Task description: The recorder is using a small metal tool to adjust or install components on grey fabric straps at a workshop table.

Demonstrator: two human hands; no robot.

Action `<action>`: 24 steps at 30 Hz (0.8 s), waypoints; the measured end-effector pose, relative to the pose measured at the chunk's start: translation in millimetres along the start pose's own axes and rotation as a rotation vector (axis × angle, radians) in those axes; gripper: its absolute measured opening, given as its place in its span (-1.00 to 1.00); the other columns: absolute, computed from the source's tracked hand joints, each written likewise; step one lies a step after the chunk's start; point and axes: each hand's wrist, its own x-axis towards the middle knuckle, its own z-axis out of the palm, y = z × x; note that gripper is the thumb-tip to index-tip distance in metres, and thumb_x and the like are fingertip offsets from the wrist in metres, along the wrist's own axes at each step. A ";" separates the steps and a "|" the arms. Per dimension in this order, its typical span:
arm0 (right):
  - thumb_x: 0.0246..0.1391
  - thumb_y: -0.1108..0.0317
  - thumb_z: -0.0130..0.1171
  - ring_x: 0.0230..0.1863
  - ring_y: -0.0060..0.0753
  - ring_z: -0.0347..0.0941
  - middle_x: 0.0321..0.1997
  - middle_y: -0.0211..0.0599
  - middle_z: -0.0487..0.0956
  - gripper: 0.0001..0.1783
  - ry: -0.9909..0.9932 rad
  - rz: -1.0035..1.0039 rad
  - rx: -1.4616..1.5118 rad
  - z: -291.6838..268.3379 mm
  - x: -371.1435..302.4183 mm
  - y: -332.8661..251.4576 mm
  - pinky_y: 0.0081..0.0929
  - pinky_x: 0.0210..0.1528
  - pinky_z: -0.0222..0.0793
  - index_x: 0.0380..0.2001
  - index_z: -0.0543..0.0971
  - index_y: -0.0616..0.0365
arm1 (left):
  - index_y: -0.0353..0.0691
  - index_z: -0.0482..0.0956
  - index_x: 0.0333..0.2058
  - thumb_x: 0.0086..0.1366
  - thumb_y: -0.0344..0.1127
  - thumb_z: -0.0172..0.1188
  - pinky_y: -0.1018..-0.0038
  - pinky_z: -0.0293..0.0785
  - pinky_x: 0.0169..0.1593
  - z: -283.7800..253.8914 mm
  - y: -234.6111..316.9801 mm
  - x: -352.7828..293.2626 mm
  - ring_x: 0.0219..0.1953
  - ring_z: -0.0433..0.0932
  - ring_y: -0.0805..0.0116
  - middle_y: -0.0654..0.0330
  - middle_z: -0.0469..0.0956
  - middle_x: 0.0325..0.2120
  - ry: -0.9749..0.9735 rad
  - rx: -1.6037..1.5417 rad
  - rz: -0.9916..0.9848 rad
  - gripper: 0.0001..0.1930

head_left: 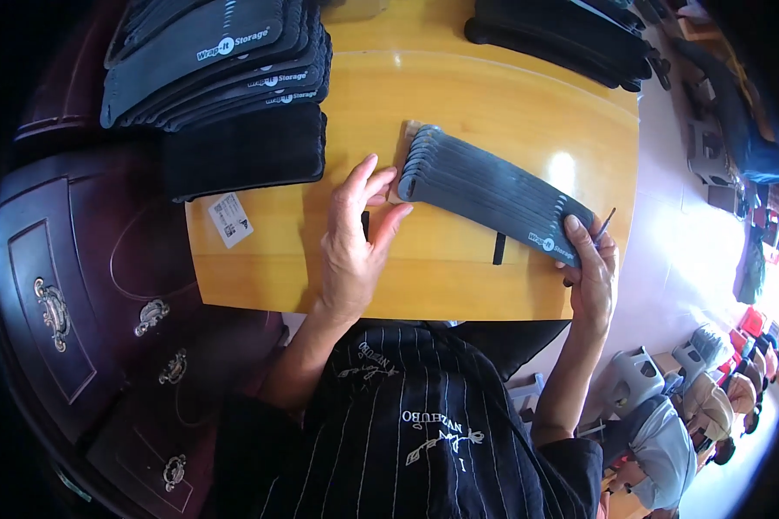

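Note:
My right hand [593, 268] grips the near right end of a fanned bundle of dark grey storage straps [485, 190], thumb on top. The straps overlap in a stepped row, and their rounded, slotted ends point to the far left. A thin dark stick-like piece [608, 227] juts out beside my right fingers; what it belongs to is hidden. Just left of the slotted ends, my left hand [355, 238] is held with thumb and fingers apart, nothing between them. A brownish piece [408, 131] shows partly behind the strap ends. A short black strip [498, 248] lies below the bundle.
Tall stacks of similar straps [242, 151] stand at the table's far left, and another black stack [554, 39] at the far right. A white label [231, 219] lies on the yellow table [277, 272]. Dark drawers [48, 285] flank the left; stools [636, 381] and clothes are right.

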 end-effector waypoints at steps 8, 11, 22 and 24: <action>0.09 0.22 0.23 -0.76 -0.84 0.27 -0.66 -0.55 0.51 -0.82 0.003 0.039 -0.066 2.6 4.2 -0.3 -0.84 -0.78 -0.09 -0.45 0.54 0.07 | -0.25 0.27 0.12 0.01 -0.51 0.36 0.47 0.52 -0.18 -1.5 -1.7 -3.8 -0.28 0.56 0.33 0.12 0.53 -0.15 0.005 0.032 -0.009 -0.32; 0.08 0.21 0.24 -0.75 -0.83 0.28 -0.66 -0.56 0.51 -0.81 0.000 0.029 -0.065 2.2 6.8 0.1 -0.84 -0.77 -0.07 -0.44 0.55 0.07 | -0.25 0.27 0.13 0.01 -0.51 0.35 0.47 0.52 -0.18 -1.1 -2.1 -4.0 -0.27 0.56 0.33 0.12 0.53 -0.15 0.005 0.044 -0.003 -0.32; 0.09 0.17 0.23 -0.75 -0.85 0.29 -0.65 -0.56 0.51 -0.74 0.021 0.064 -0.126 -2.0 14.2 -1.9 -0.88 -0.82 -0.06 -0.32 0.58 0.14 | -0.25 0.26 0.14 0.02 -0.53 0.34 0.48 0.52 -0.17 3.0 -3.0 -0.4 -0.24 0.56 0.33 0.09 0.51 -0.14 -0.001 -0.024 -0.025 -0.32; 0.09 0.18 0.23 -0.76 -0.85 0.27 -0.65 -0.55 0.50 -0.75 0.005 0.058 -0.091 -1.8 12.9 -2.1 -0.88 -0.82 -0.06 -0.31 0.58 0.15 | -0.25 0.26 0.14 0.02 -0.54 0.34 0.47 0.52 -0.17 0.8 -2.1 -1.0 -0.23 0.56 0.32 0.09 0.51 -0.14 0.008 -0.031 -0.017 -0.32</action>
